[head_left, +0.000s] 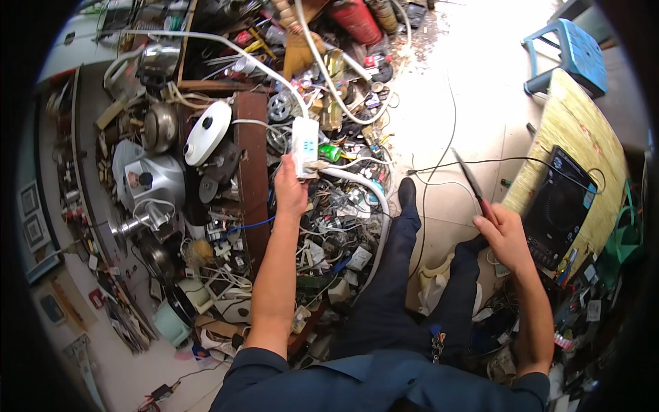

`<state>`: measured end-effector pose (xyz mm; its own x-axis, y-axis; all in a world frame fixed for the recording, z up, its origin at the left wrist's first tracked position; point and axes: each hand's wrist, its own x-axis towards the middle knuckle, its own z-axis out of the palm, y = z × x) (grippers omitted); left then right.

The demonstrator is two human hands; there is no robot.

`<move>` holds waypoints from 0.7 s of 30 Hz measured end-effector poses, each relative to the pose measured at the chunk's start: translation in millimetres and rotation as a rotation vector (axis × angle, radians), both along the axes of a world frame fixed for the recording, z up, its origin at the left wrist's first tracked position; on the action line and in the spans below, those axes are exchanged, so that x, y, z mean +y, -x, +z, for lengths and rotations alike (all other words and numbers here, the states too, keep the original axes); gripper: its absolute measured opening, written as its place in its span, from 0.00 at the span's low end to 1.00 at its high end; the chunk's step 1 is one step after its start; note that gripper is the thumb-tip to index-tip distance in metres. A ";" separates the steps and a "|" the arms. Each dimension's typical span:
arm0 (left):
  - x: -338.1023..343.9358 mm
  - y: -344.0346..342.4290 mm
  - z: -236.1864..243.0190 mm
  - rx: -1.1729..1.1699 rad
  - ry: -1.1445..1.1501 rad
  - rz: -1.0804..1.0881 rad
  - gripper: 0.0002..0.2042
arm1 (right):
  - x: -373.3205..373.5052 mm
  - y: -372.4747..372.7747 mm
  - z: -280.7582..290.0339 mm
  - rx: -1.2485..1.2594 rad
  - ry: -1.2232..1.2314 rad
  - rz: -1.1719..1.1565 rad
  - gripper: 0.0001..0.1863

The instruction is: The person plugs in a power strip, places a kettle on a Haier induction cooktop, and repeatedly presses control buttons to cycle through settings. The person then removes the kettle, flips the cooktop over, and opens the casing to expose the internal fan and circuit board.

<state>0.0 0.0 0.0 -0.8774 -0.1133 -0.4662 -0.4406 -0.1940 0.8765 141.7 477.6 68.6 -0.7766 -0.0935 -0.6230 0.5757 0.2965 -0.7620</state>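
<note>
On the left, my left hand (292, 189) grips the lower end of a white power strip (304, 130), with fingers closed round it. White cables run out beside the strip, over a heap of small parts. Over to the right, my right hand (506, 239) is closed round the red handle of a long, dark, pointed tool (469, 173). Its thin tip points up and to the left, above the tiled floor; the exact kind of tool I cannot tell. Past that hand, a black flat cooktop (559, 209) lies on a yellowish board (592, 130).
A blue plastic stool (573, 55) stands at the far right. A dark cord (494, 161) crosses the floor toward the cooktop. Mixed electrical parts (343, 220) pile up left of my legs. A white lid (208, 132), a kettle (160, 127) and a red cylinder (355, 20) stand around the heap.
</note>
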 end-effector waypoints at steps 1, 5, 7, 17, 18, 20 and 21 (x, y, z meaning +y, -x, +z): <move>14.0 -14.3 0.4 -0.022 -0.020 0.007 0.28 | -0.4 12.7 19.6 0.148 -0.223 0.211 0.18; -16.3 20.0 3.4 0.060 0.036 -0.045 0.32 | -83.9 90.8 2.2 0.552 -0.481 0.521 0.18; -14.4 6.5 1.9 0.036 0.027 -0.031 0.31 | -102.8 105.0 8.7 0.613 -0.571 0.654 0.17; -9.8 1.4 5.2 -0.010 0.003 0.011 0.27 | -163.9 147.3 -2.1 0.948 -0.864 0.891 0.12; -11.2 1.7 5.2 0.003 -0.027 -0.006 0.26 | -167.1 149.6 -2.2 0.959 -0.891 0.906 0.11; -12.7 2.6 6.3 0.004 -0.002 -0.034 0.25 | -173.2 154.8 -2.0 0.980 -0.946 0.935 0.10; -12.4 3.0 6.7 0.005 0.008 -0.049 0.25 | -175.5 156.7 -2.8 0.996 -0.955 0.924 0.10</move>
<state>-3.0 -12.4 6.7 -0.8845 -0.0744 -0.4607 -0.4446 -0.1651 0.8804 -15.0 302.1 65.9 -0.7828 -0.6203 -0.0487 -0.6181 0.7842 -0.0540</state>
